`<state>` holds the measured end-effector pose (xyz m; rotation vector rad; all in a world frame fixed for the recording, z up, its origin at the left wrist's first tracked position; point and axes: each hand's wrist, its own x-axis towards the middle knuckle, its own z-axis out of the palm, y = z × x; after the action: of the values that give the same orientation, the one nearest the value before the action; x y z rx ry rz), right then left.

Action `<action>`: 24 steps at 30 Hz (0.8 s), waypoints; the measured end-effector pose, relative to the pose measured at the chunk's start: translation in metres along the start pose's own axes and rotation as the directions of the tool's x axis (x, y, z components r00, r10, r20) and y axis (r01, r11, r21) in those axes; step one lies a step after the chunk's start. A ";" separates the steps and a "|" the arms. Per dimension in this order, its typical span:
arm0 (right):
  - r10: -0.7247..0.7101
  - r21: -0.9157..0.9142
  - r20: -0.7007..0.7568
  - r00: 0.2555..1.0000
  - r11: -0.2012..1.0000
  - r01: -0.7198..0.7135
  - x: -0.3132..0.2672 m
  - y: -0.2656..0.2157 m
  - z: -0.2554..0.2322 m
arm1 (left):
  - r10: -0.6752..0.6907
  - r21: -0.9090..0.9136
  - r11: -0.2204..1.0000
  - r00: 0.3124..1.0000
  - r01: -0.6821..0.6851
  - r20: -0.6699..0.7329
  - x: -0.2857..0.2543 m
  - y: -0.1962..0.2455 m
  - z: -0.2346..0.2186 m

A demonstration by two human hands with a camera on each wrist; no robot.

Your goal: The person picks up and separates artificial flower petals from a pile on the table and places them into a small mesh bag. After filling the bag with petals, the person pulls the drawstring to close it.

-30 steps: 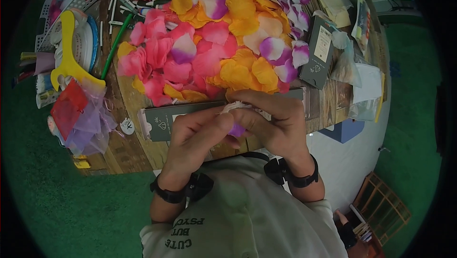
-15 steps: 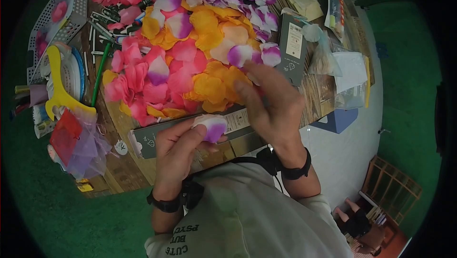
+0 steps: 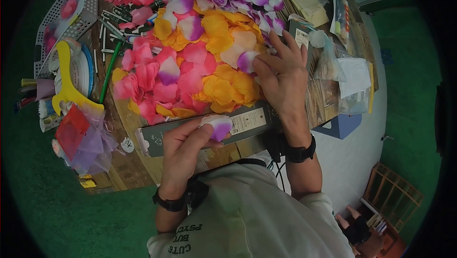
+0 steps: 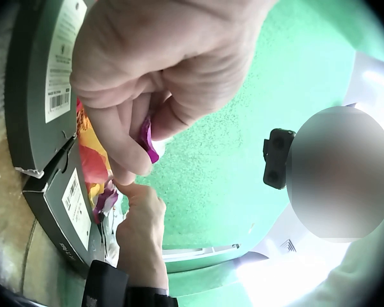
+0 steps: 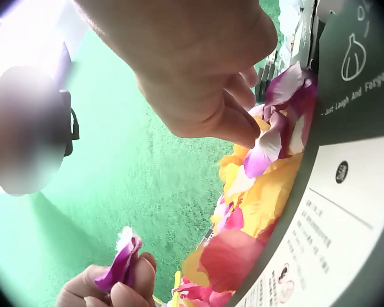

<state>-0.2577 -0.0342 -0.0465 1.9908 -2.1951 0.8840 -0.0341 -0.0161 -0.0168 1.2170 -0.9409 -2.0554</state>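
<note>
In the head view, the left hand [image 3: 183, 147] pinches a white and purple petal bundle [image 3: 221, 128] between thumb and fingers, above the dark flat box [image 3: 154, 140] at the table's near edge. The bundle also shows in the left wrist view as a purple petal [image 4: 148, 139] at the fingertips. Reaching over the pile's right side, the right hand [image 3: 286, 79] has thumb and index finger together on the edge of a white and purple petal [image 3: 246, 62]; its other fingers are spread. The right wrist view shows this petal [image 5: 264, 153] against the fingertips.
Pink petals [image 3: 193, 83] and orange petals [image 3: 223, 89] cover the middle. Markers, a green stick [image 3: 110, 72], a yellow tool [image 3: 67, 77] and mesh bags [image 3: 90, 141] lie left. Plastic bags [image 3: 328, 63] and a second dark box [image 3: 302, 34] are right.
The hands were together at the bundle; the right hand has moved away to the pile's right side and its thumb and index finger have closed on a petal. The left hand still holds the bundle.
</note>
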 end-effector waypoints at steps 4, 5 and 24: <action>0.046 -0.090 -0.040 0.998 0.995 -0.049 0.004 -0.015 -0.005 | -0.023 -0.032 0.999 0.999 0.024 0.024 -0.001 0.001 0.000; 0.045 -0.090 -0.042 0.998 0.995 -0.049 0.004 -0.016 -0.004 | -0.012 -0.029 1.000 0.999 0.013 0.029 -0.001 0.000 0.000; 0.049 0.745 0.232 0.972 0.633 -0.210 -0.010 -0.054 -0.030 | 0.537 0.378 0.712 0.806 -0.592 0.249 0.003 0.011 -0.004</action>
<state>-0.2156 -0.0125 -0.0051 2.2978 -2.3024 2.0231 -0.0301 -0.0261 -0.0109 0.8440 -1.6732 -1.4632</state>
